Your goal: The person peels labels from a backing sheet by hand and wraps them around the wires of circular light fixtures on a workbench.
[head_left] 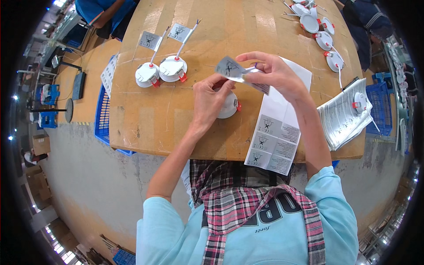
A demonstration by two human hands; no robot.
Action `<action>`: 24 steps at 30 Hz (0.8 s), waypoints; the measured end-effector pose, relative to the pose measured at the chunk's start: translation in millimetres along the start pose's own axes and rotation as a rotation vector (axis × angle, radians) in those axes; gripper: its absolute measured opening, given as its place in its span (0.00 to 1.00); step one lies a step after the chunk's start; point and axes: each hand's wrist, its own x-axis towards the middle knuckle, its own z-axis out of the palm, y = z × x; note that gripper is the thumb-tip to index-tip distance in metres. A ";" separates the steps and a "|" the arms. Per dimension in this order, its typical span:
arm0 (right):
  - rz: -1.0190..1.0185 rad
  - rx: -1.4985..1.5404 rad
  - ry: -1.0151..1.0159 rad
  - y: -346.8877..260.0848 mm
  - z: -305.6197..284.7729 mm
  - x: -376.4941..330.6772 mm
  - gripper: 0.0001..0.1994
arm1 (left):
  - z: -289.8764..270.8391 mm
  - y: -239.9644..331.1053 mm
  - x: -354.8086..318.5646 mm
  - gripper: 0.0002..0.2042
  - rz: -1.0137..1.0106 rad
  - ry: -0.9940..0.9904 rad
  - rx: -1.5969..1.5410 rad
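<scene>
A round white downlight (228,109) with red-tipped spring clips lies on the table, partly behind my left hand (208,100). The fingers of that hand are pinched together just above it, at the downlight's cable; the grip itself is mostly hidden. Above the lamp, a silver-grey printed label (229,68) is bent around the cable. My right hand (276,76) pinches this label between thumb and fingers, with the white cable end (251,68) showing beside the fingertips. Under my right forearm lies a white backing sheet (276,137), with several labels at its near end.
Two downlights (147,74) with labelled cables stand at the left. More downlights (324,40) lie along the right side. A stack of papers (346,115) at the right carries a pen and a small lamp (360,101). Blue crates (102,115) flank the table; another person (106,15) is beyond.
</scene>
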 end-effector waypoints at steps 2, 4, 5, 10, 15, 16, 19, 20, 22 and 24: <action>0.031 0.032 -0.113 -9.0 -7.3 -5.0 0.28 | 0.3 5.2 -0.8 0.08 0.024 0.144 -0.017; 0.062 0.060 -0.218 -17.7 -11.3 -13.6 0.32 | 0.5 5.1 4.2 0.08 -0.032 0.164 -0.070; 0.037 0.107 -0.240 -22.4 -8.2 -21.4 0.35 | -1.0 4.0 6.2 0.09 -0.089 0.190 -0.130; -0.107 0.024 -0.103 -33.9 -3.8 -37.6 0.40 | -7.6 9.5 0.6 0.14 -0.091 0.076 -0.102; -0.139 -0.029 -0.030 -29.6 -1.7 -21.7 0.36 | -26.6 19.9 -9.4 0.28 0.065 0.091 -0.438; -0.129 -0.092 -0.022 -29.7 -0.2 -19.5 0.33 | -29.2 30.9 -16.8 0.30 0.122 0.098 -0.538; -0.117 -0.169 -0.028 -26.5 5.8 -15.9 0.30 | -24.8 46.5 -22.9 0.33 0.081 -0.009 -0.392; -0.120 -0.184 -0.044 -25.4 8.9 -14.6 0.29 | -21.0 52.5 -24.2 0.33 0.040 -0.062 -0.279; -0.115 -0.220 -0.065 -26.5 11.6 -12.4 0.29 | -15.7 60.3 -24.3 0.25 0.028 -0.003 -0.355; -0.108 -0.257 -0.082 -23.3 13.1 -11.0 0.28 | -20.8 55.4 -19.2 0.13 -0.234 -0.098 -0.357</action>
